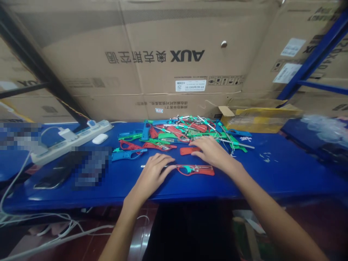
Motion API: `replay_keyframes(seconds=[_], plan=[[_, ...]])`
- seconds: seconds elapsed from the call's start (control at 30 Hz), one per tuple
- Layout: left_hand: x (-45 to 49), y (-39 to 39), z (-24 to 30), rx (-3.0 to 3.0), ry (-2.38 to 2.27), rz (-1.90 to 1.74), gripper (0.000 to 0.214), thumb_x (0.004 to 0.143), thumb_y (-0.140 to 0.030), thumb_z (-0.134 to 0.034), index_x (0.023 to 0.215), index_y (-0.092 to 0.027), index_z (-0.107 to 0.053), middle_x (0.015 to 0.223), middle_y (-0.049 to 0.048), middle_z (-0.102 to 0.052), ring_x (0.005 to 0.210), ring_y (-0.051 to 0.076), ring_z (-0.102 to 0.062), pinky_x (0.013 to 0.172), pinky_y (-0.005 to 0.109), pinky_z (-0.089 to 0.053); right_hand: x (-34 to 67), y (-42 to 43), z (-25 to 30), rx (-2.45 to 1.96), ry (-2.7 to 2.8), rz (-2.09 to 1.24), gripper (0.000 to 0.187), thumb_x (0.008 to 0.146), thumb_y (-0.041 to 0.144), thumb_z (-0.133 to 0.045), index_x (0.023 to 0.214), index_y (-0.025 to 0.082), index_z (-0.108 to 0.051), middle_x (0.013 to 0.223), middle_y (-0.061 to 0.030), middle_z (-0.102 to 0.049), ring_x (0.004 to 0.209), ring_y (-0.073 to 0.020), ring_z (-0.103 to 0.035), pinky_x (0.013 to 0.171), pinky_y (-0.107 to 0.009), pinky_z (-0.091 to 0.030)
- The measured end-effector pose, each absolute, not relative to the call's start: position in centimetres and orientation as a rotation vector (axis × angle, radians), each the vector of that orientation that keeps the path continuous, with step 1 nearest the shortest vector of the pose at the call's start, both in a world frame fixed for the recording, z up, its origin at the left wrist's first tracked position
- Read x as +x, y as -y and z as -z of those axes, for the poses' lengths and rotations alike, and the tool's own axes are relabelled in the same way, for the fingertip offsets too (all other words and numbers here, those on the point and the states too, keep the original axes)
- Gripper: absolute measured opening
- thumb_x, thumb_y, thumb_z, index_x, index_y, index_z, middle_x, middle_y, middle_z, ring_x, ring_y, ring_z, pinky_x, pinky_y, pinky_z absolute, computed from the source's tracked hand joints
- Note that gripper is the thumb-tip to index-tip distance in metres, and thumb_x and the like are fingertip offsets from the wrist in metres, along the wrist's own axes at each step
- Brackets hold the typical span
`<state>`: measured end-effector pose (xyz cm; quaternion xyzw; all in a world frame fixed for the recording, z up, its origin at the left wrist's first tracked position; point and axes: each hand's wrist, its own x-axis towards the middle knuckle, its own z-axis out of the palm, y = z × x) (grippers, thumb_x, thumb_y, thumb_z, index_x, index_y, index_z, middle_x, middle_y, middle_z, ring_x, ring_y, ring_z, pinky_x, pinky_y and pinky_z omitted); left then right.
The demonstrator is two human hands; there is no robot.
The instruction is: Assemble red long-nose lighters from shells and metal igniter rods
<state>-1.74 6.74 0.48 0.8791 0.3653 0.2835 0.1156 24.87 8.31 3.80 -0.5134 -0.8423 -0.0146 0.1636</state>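
My left hand [153, 174] lies flat on the blue table [272, 174], fingers spread, its tips touching the left end of a red plastic piece with a green insert [197, 169]. My right hand [212, 151] rests palm down with fingers stretched, its fingertips on a small red plastic part [187, 150]. Behind both hands sits a pile of red, green and blue plastic pieces with metal rods [185, 132]. A blue piece [127, 154] and a red piece [130, 146] lie left of my left hand.
A white power strip [73, 139] with plugs and a white oval case [100, 138] sit at the left, beside a dark phone [54, 177]. Large cardboard boxes [174, 58] wall the back. A yellow-lined carton [255, 117] and a clear plastic bag [323, 127] lie right. Cables hang below left.
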Motion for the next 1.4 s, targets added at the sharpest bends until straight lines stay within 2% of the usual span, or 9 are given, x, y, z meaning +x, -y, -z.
replay_keyframes(seconds=[0.1, 0.33, 0.47, 0.53, 0.63, 0.8, 0.93, 1.17, 1.4], plan=[[-1.8, -6.8, -0.6, 2.551, -1.079, -0.87, 0.024, 0.105, -0.038, -0.054, 0.119, -0.024, -0.067, 0.118, 0.0038, -0.072, 0.11, 0.022, -0.06, 0.094, 0.041, -0.045, 24.2, -9.8, -4.6, -1.478, 2.488, -0.048, 0.035, 0.085, 0.025, -0.081, 0.118, 0.022, -0.072, 0.119, -0.011, -0.075, 0.116, -0.0332, -0.065, 0.098, -0.05, -0.045], [-1.8, -6.8, -0.6, 2.554, -1.054, -0.885, 0.025, 0.106, -0.038, -0.051, 0.119, -0.024, -0.067, 0.117, 0.0051, -0.072, 0.109, 0.023, -0.061, 0.094, 0.042, -0.046, 24.6, -11.5, -4.4, -1.423, 2.497, -0.218, 0.039, 0.087, 0.023, -0.078, 0.125, 0.021, -0.07, 0.114, -0.0098, -0.075, 0.109, -0.0286, -0.068, 0.096, -0.045, -0.05], [-1.8, -6.7, -0.7, 2.531, -1.06, -0.872, 0.026, 0.106, -0.038, -0.05, 0.12, -0.024, -0.066, 0.118, 0.0056, -0.072, 0.111, 0.024, -0.061, 0.095, 0.043, -0.046, 25.9, -10.6, -6.4, -1.221, 2.31, -0.335, 0.051, 0.091, 0.025, -0.071, 0.14, 0.023, -0.058, 0.112, -0.0062, -0.073, 0.094, -0.0214, -0.069, 0.086, -0.038, -0.056], [-1.8, -6.7, -0.6, 2.512, -1.067, -0.876, 0.027, 0.106, -0.039, -0.05, 0.123, -0.024, -0.065, 0.121, 0.0061, -0.07, 0.114, 0.024, -0.06, 0.097, 0.044, -0.046, 26.0, -8.4, -6.9, -1.141, 2.107, -0.257, 0.055, 0.094, 0.024, -0.065, 0.147, 0.026, -0.05, 0.113, -0.0044, -0.072, 0.093, -0.0195, -0.069, 0.089, -0.038, -0.055], [-1.8, -6.6, -0.5, 2.494, -1.08, -0.865, 0.03, 0.105, -0.041, -0.051, 0.127, -0.025, -0.063, 0.125, 0.0062, -0.069, 0.117, 0.025, -0.059, 0.099, 0.045, -0.046, 25.1, -4.0, -5.5, -1.09, 1.829, -0.064, 0.05, 0.093, 0.021, -0.064, 0.142, 0.029, -0.055, 0.12, -0.0045, -0.07, 0.105, -0.021, -0.067, 0.098, -0.04, -0.052], [-1.7, -6.6, -0.4, 2.55, -1.079, -0.821, 0.031, 0.105, -0.04, -0.051, 0.131, -0.025, -0.061, 0.126, 0.0056, -0.069, 0.118, 0.024, -0.058, 0.103, 0.045, -0.043, 23.8, 0.5, -0.3, -1.148, 1.382, -0.4, 0.04, 0.091, 0.025, -0.072, 0.129, 0.03, -0.061, 0.119, -0.0046, -0.074, 0.108, -0.0211, -0.07, 0.095, -0.037, -0.056], [-1.7, -6.7, -0.5, 2.614, -0.953, -0.834, 0.03, 0.106, -0.038, -0.051, 0.129, -0.024, -0.063, 0.119, 0.0063, -0.071, 0.111, 0.023, -0.06, 0.106, 0.046, -0.04, 23.9, 0.9, 1.3, -1.09, 1.179, -0.572, 0.034, 0.089, 0.026, -0.075, 0.119, 0.029, -0.06, 0.125, -0.007, -0.073, 0.118, -0.0225, -0.068, 0.1, -0.04, -0.055], [-1.9, -6.7, -0.3, 2.58, -1.039, -0.998, 0.023, 0.105, -0.037, -0.052, 0.12, -0.025, -0.066, 0.111, 0.0043, -0.073, 0.102, 0.022, -0.061, 0.101, 0.043, -0.042, 24.4, 0.7, 1.3, -1.193, 1.247, -0.7, 0.033, 0.087, 0.034, -0.077, 0.113, 0.027, -0.059, 0.125, -0.0099, -0.073, 0.12, -0.0261, -0.067, 0.101, -0.046, -0.053], [-2.5, -7.2, 0.4, 2.5, -1.201, -1.154, 0.024, 0.106, -0.034, -0.051, 0.124, -0.028, -0.065, 0.101, 0.001, -0.076, 0.091, 0.019, -0.066, 0.114, 0.051, -0.03, 24.4, 0.3, 1.1, -1.413, 1.378, -0.661, 0.034, 0.087, 0.044, -0.074, 0.113, 0.026, -0.062, 0.119, -0.0074, -0.073, 0.106, -0.0248, -0.069, 0.09, -0.04, -0.054]])
